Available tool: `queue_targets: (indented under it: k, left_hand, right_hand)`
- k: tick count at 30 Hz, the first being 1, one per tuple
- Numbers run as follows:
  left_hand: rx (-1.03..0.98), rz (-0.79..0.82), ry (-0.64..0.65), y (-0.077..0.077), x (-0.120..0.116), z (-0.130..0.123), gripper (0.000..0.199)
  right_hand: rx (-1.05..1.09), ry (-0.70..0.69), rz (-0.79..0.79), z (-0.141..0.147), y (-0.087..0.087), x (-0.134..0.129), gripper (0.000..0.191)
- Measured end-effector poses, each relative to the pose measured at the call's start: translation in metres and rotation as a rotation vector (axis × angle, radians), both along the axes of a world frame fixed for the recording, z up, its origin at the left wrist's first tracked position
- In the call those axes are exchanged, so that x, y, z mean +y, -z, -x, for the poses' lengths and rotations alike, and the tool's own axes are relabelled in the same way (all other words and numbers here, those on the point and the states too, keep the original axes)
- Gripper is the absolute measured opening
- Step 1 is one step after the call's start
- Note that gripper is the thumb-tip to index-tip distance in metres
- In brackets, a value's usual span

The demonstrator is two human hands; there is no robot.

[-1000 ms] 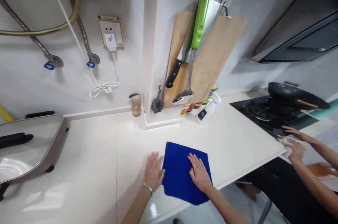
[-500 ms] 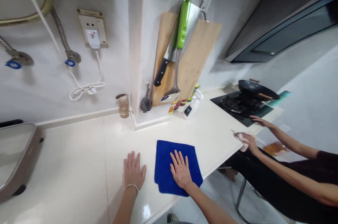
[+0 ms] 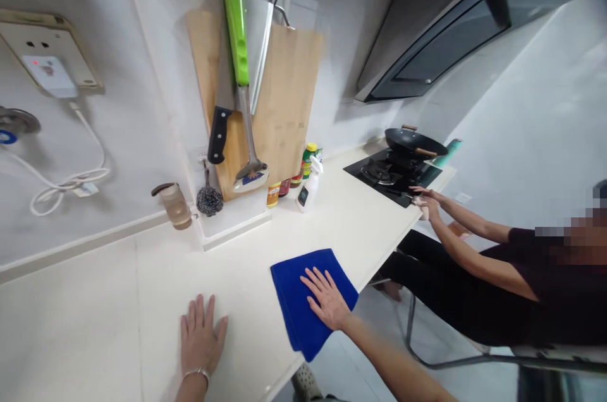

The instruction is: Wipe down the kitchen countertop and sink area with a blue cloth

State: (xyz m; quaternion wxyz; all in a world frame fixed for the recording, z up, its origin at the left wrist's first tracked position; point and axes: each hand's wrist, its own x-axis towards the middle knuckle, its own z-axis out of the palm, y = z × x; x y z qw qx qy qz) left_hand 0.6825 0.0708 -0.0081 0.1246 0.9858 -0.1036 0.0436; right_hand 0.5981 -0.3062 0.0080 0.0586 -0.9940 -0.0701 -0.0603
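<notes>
My right hand (image 3: 327,299) lies flat with fingers spread on a folded blue cloth (image 3: 294,288). The cloth rests on the white countertop (image 3: 227,275), and its near corner hangs slightly past the front edge. To the left, my left hand (image 3: 201,335) is pressed palm down on the bare counter, fingers stretched out and holding nothing. A bracelet circles that wrist.
A seated person (image 3: 493,269) at the right holds a pale cloth (image 3: 421,205) by the gas stove (image 3: 379,174), where a wok (image 3: 415,144) sits. Along the wall stand a spray bottle (image 3: 309,187), several condiments and a brown jug (image 3: 173,206). Cutting boards (image 3: 289,98) and utensils hang above.
My view has turned to the right. The blue cloth under my right hand has shifted and turned, with a corner over the edge. The other person's hands have moved closer together at the stove.
</notes>
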Motion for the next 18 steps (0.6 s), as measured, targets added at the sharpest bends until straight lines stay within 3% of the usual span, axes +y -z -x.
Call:
queue_targets:
  k: [7, 13, 18]
  left_hand:
    - [0.044, -0.053, -0.153, -0.01, -0.021, 0.001, 0.07]
    - [-0.104, -0.075, -0.168, 0.004, -0.025, 0.003, 0.073]
    - [-0.135, -0.075, -0.19, 0.017, -0.017, 0.002, 0.07]
  right_hand:
    - [-0.035, -0.011, -0.038, -0.03, 0.012, -0.067, 0.058]
    - [-0.137, 0.053, -0.052, -0.074, 0.026, -0.115, 0.055]
    - [-0.202, 0.15, -0.054, -0.121, 0.036, -0.128, 0.055]
